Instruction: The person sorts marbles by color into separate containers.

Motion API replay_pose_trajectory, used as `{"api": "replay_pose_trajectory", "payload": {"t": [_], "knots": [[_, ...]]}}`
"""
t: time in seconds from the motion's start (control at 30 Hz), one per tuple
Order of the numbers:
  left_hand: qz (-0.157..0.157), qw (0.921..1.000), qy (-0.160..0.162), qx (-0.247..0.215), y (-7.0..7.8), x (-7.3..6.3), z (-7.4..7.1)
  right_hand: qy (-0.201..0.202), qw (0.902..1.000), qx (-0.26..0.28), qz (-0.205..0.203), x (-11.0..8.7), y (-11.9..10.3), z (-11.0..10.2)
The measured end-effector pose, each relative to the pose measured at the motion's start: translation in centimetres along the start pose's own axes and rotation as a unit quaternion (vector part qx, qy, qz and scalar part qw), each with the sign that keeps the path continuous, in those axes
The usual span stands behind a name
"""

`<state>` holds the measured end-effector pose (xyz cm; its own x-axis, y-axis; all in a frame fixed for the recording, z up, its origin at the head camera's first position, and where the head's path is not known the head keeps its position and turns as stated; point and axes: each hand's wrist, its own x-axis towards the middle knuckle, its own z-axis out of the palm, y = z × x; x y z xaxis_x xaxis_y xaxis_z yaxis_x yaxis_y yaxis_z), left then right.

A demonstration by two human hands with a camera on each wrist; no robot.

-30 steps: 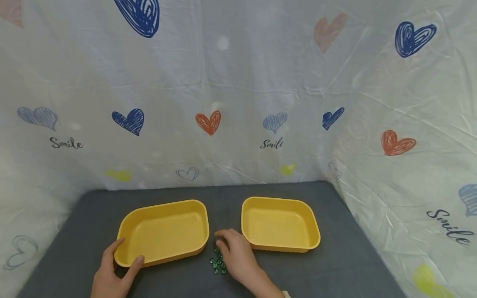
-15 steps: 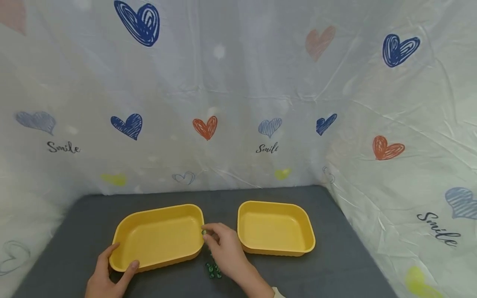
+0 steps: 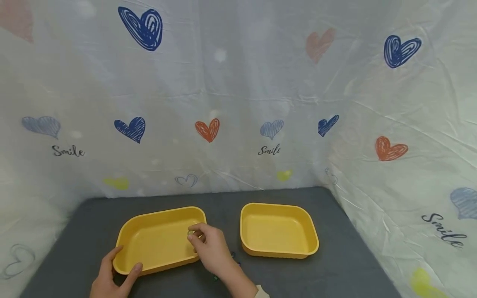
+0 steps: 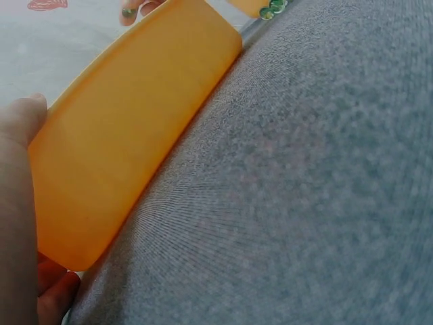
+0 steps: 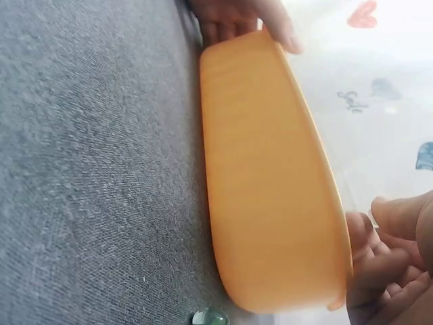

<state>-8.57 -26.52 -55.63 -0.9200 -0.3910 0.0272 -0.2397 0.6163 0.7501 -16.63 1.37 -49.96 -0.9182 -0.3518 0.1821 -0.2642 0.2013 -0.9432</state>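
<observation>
My left hand (image 3: 113, 276) grips the near left corner of a long yellow plastic tray (image 3: 152, 244). In the left wrist view its thumb (image 4: 27, 116) lies at the rim, with other fingers low at the tray's end. Over the right end of this tray, my right hand (image 3: 215, 250) pinches a small green glass marble (image 3: 190, 232) between thumb and forefinger. Below the right forearm a loose green marble (image 3: 215, 278) shows on the table; in the left wrist view several green marbles (image 4: 272, 9) lie together. The right arm hides part of them in the head view.
A second, shorter yellow tray (image 3: 279, 231) stands to the right. Dark grey cloth (image 3: 305, 277) covers the table. Behind and along the sides hangs a white curtain (image 3: 238, 165) printed with hearts and "Smile".
My right hand has picked up a green marble from the group on the table and moved it left, over the long tray. The left hand keeps its hold; the head view shifts slightly.
</observation>
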Motion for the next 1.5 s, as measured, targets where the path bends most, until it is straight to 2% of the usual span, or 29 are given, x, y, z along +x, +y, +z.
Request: {"api": "replay_pose_trajectory", "payload": {"t": [0.3, 0.57, 1.0, 1.27, 1.5], "knots": [[0.005, 0.9997, -0.023, -0.002, 0.3, 0.1, 0.1, 0.002, 0.9998, -0.012, 0.015, -0.2, 0.7, -0.3], [0.001, 0.9999, -0.014, -0.002, 0.2, -0.1, 0.3, -0.008, 0.9998, -0.012, 0.015, -0.3, 1.1, -0.3], [-0.003, 0.9998, -0.017, -0.007, 0.5, -0.1, 0.4, -0.02, 0.9996, -0.017, 0.005, -0.4, 0.9, -0.6], [-0.021, 0.9994, -0.008, -0.026, 0.5, -0.1, 0.1, -0.033, 0.9995, -0.001, -0.001, -0.3, 0.8, -0.5], [-0.028, 0.9992, -0.008, -0.027, 0.5, 0.0, 0.0, -0.025, 0.9992, 0.032, 0.003, -0.3, 0.5, -0.7]]}}
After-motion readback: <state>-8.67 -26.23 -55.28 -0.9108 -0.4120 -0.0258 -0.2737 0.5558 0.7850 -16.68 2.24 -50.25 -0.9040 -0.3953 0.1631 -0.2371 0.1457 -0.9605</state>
